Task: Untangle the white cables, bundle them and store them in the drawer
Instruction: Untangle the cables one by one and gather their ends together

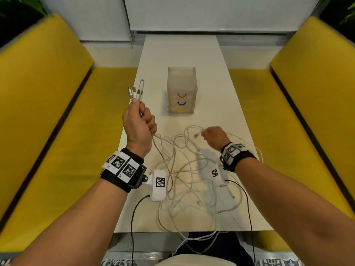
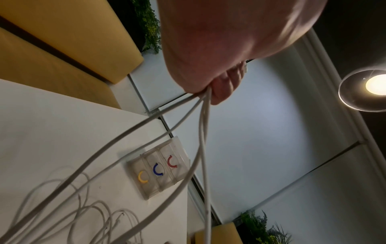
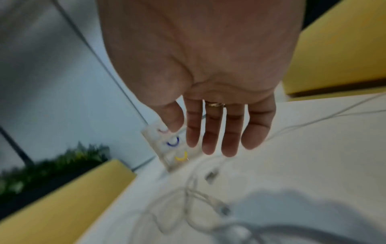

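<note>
My left hand (image 1: pixel 139 120) is raised over the table's left edge and grips several white cable ends, their plugs (image 1: pixel 136 91) sticking up above the fist. From the left hand (image 2: pixel 219 49) the strands (image 2: pixel 205 105) trail down to a loose tangle of white cables (image 1: pixel 188 169) on the white table (image 1: pixel 221 93). My right hand (image 1: pixel 213 137) hovers over the tangle's far side; its fingers (image 3: pixel 213 128) are straight and hold nothing, with a loose connector (image 3: pixel 211 175) just below them. A clear drawer unit (image 1: pixel 181 91) with red, blue and yellow handles stands beyond, all drawers closed.
Yellow benches flank the narrow table, one on the left (image 1: pixel 48 112) and one on the right (image 1: pixel 307 112). Some cable loops (image 1: pixel 192 240) hang over the table's near edge towards my lap. A lit lamp (image 2: pixel 374 85) hangs overhead.
</note>
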The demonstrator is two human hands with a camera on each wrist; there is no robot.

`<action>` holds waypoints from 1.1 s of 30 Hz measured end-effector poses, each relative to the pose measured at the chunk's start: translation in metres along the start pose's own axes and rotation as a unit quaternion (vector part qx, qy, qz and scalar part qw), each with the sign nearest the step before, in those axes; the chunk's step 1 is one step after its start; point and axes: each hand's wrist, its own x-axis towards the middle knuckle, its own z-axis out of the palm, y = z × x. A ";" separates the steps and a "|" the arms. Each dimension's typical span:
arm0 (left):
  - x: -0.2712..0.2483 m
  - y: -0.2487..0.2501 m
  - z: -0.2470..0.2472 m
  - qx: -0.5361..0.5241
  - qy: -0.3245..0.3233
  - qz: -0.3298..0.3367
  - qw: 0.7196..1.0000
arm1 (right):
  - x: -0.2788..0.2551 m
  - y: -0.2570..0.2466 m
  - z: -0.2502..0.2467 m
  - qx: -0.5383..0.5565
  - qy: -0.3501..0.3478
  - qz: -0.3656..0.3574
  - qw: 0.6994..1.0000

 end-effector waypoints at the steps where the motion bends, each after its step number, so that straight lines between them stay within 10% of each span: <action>1: 0.001 -0.001 0.002 -0.007 -0.004 -0.003 1.000 | 0.006 0.006 0.007 -0.072 -0.011 0.000 0.997; 13: 0.007 -0.010 0.002 0.001 0.006 -0.012 1.000 | 0.035 0.034 0.066 -0.261 -0.038 0.013 0.964; 23: 0.012 0.004 0.002 0.083 -0.009 0.036 0.996 | 0.008 -0.049 -0.015 0.167 0.086 -0.114 0.976; 33: 0.012 0.017 0.025 0.165 -0.071 0.087 0.980 | -0.070 -0.150 -0.066 0.449 -0.129 -0.237 0.851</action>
